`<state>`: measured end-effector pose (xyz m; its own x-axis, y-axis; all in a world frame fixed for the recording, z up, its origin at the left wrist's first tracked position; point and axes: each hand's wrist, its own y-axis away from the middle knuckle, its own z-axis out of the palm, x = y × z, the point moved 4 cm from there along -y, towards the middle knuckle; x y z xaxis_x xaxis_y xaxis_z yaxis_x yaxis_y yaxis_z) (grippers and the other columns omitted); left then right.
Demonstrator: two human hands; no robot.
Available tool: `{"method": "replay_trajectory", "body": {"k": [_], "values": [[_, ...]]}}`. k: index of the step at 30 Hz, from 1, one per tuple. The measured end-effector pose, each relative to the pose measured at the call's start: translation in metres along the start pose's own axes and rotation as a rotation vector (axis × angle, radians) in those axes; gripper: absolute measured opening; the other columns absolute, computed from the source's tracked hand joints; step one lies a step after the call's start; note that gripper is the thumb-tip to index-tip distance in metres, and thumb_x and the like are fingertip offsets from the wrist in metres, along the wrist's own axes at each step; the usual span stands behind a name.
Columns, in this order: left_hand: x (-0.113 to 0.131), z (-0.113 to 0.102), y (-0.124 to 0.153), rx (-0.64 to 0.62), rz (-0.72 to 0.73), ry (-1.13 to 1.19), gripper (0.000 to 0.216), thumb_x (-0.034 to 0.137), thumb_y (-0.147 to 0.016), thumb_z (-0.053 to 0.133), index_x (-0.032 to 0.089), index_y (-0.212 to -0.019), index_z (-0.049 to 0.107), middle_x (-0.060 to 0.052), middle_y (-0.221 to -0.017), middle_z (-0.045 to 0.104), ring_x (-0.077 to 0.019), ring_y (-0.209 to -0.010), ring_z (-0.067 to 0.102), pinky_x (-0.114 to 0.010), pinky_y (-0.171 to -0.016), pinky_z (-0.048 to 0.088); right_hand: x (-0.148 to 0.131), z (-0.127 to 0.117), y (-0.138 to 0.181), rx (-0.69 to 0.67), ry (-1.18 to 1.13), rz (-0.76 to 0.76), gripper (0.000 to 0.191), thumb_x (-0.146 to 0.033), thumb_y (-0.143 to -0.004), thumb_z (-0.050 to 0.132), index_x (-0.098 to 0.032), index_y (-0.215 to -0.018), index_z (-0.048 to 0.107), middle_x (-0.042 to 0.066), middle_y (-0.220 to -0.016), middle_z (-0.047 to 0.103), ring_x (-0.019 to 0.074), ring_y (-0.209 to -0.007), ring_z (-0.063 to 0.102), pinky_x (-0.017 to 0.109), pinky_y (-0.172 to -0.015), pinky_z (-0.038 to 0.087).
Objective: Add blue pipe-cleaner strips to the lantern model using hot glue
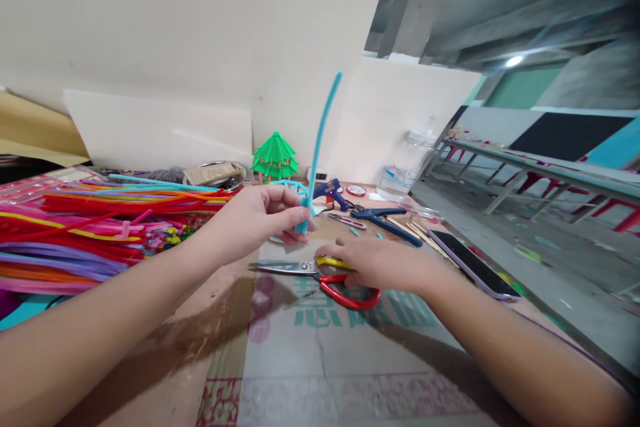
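Observation:
My left hand (275, 217) is closed in a pinch on light blue pipe cleaners (306, 217); one long end (323, 130) stands up and curves slightly right. Below and to the right, my right hand (367, 260) has its fingers curled over the handle end of a pair of scissors (290, 268). One red handle loop (357, 300) shows beneath the hand, and a yellow part (334, 262) lies under the fingertips where the other handle would be. The blades point left, slightly apart. My right thumb is mostly hidden.
Colourful pipe cleaners (100, 227) are heaped at left. Behind stand a green tree-like model (275, 157), a blue glue gun (333, 193) and a clear bottle (407, 163). Blue-handled pliers (387, 220) and a phone (473, 263) lie at right. A printed clear sheet (320, 353) covers the front.

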<state>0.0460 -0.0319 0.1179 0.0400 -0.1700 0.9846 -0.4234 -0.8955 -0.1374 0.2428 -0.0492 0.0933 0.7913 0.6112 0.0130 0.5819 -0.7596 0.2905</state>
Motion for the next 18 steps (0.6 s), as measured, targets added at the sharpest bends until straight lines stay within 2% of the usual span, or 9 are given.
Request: {"method": "replay_trajectory", "body": {"k": [4,7,10,12,15,18], "values": [[0.002,-0.003,0.001,-0.017,0.069,-0.036,0.026,0.040,-0.080,0.075,0.016,-0.083,0.065,-0.002,-0.077,0.075,-0.0142,-0.069,0.072,-0.024,-0.066,0.059,-0.005,0.008,-0.007,0.001,0.118,-0.047,0.071,-0.011,-0.082,0.056,-0.035,-0.148,0.046,0.010,-0.105,0.067,0.0195,-0.073,0.064,0.025,-0.052,0.031],[0.006,-0.006,0.000,0.002,0.105,-0.035,0.023,0.038,-0.080,0.074,0.017,-0.082,0.066,-0.001,-0.075,0.075,-0.0136,-0.069,0.071,-0.025,-0.066,0.060,-0.004,0.011,-0.013,0.093,0.105,-0.035,0.049,-0.018,-0.090,0.051,-0.030,-0.137,0.057,0.011,-0.100,0.070,0.0231,-0.077,0.066,0.027,-0.058,0.039],[0.014,-0.010,0.002,0.028,0.105,-0.023,0.022,0.036,-0.078,0.076,0.017,-0.082,0.066,-0.001,-0.073,0.075,-0.0142,-0.067,0.070,-0.026,-0.065,0.060,-0.001,0.006,-0.012,0.096,-0.052,-0.117,0.034,-0.027,-0.094,0.050,-0.025,-0.125,0.063,0.009,-0.093,0.072,0.0248,-0.080,0.067,0.032,-0.067,0.047],[0.022,-0.013,0.005,0.043,0.112,-0.045,0.021,0.036,-0.076,0.076,0.017,-0.080,0.067,-0.001,-0.072,0.074,-0.0140,-0.064,0.070,-0.025,-0.062,0.058,0.002,-0.004,-0.006,0.110,-0.179,-0.226,0.039,-0.028,-0.094,0.051,-0.026,-0.132,0.059,0.010,-0.108,0.071,0.0254,-0.096,0.067,0.037,-0.083,0.050],[0.033,-0.018,0.010,0.069,0.128,-0.105,0.021,0.035,-0.075,0.076,0.017,-0.078,0.068,-0.002,-0.071,0.074,-0.0137,-0.063,0.069,-0.024,-0.060,0.057,0.015,-0.023,0.006,0.199,-0.340,-0.303,0.047,-0.032,-0.097,0.050,-0.024,-0.143,0.049,0.011,-0.134,0.061,0.0246,-0.121,0.057,0.039,-0.103,0.044],[0.040,-0.024,0.012,0.102,0.119,-0.099,0.019,0.033,-0.073,0.077,0.017,-0.076,0.067,-0.001,-0.068,0.073,-0.0135,-0.060,0.067,-0.024,-0.059,0.055,0.036,-0.034,0.015,0.280,-0.349,-0.205,0.053,-0.045,-0.093,0.056,-0.018,-0.138,0.050,0.013,-0.130,0.060,0.0264,-0.115,0.058,0.039,-0.099,0.046]]}}
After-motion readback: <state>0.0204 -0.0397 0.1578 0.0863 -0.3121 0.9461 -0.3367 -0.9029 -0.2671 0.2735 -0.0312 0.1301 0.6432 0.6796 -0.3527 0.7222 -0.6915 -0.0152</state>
